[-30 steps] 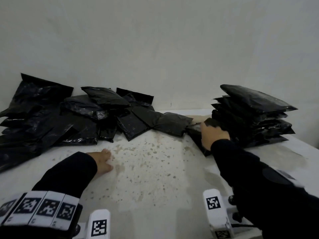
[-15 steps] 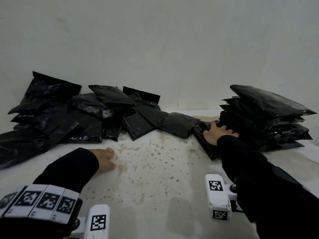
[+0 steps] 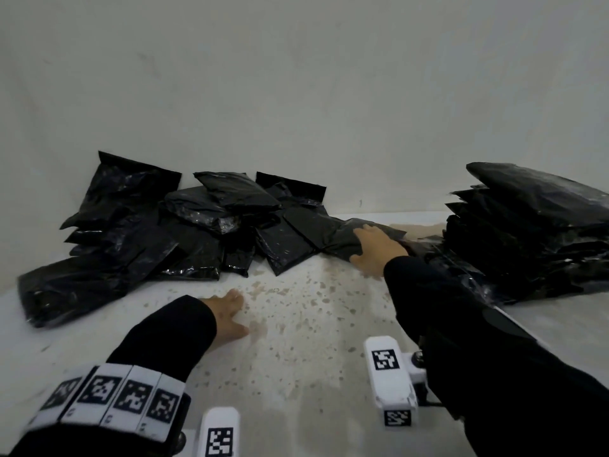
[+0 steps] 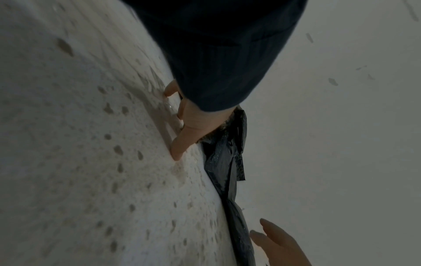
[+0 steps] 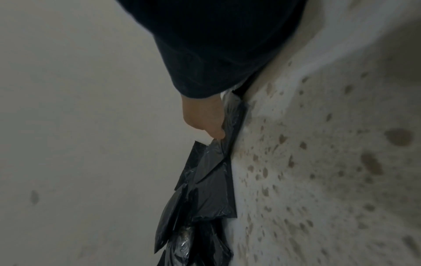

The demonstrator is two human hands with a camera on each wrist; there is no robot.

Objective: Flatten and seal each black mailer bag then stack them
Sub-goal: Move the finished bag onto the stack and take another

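Speckled stone makes up the worktop (image 3: 306, 351), and it is the biggest thing here. Next comes the loose pile (image 3: 158, 235) of black bags on my left, against the wall. On my right sits the stack (image 3: 534, 232) of done bags, leaning a bit.

Between them lies one bag (image 3: 342, 239) at the pile's right end. My right hand (image 3: 379, 250) lies on top of it, fingers spread out flat, thumb down by its near edge. In the right wrist view I cannot tell if any finger hooks under the bag.

My left hand (image 3: 229, 316) rests on the bare worktop, fingers apart, holding nothing.

I think the step now is to pull this bag to the middle. To do it well, I should press down lightly and slide it slowly, so the bags beside it do not come along. Then my left hand can hold one end while I push the air out and close the flap.
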